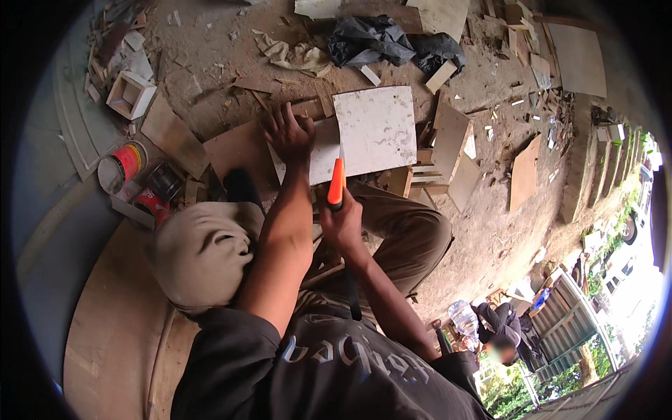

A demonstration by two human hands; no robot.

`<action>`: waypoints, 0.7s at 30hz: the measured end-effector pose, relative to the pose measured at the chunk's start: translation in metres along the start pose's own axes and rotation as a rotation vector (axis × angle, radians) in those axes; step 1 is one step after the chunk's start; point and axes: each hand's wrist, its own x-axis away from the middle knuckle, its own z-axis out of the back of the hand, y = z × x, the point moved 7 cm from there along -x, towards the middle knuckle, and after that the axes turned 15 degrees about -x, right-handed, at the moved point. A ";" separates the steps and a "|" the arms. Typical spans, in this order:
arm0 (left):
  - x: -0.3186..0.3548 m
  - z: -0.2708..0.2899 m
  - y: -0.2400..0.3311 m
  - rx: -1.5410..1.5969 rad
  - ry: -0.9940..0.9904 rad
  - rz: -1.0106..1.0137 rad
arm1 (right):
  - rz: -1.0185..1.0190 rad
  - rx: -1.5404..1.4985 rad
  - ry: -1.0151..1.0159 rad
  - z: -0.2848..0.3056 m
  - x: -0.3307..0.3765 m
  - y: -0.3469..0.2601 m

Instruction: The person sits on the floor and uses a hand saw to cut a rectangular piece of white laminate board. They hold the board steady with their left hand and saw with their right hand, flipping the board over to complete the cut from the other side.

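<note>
Left hand (288,133) presses white board (367,133) flat at frame centre; right hand (343,222) clenched on orange-handled saw (337,183); cut barely begun.

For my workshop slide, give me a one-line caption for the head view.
Left hand presses a white board flat while the right hand grips an orange-handled saw, amid wood offcuts on dusty ground.

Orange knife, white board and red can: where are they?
orange knife (337,183), head view, on its handle.
white board (374,129), head view, on its flat face.
red can (128,162), head view, on its side.
</note>
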 end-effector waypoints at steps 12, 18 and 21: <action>0.007 -0.002 0.001 -0.013 -0.007 0.023 | 0.024 0.122 -0.007 0.067 0.022 -0.010; 0.002 -0.002 -0.001 -0.024 0.008 0.016 | -0.391 0.393 0.153 0.125 0.130 -0.085; 0.003 0.003 0.001 -0.044 0.006 -0.005 | -0.394 0.475 0.132 0.122 0.139 -0.125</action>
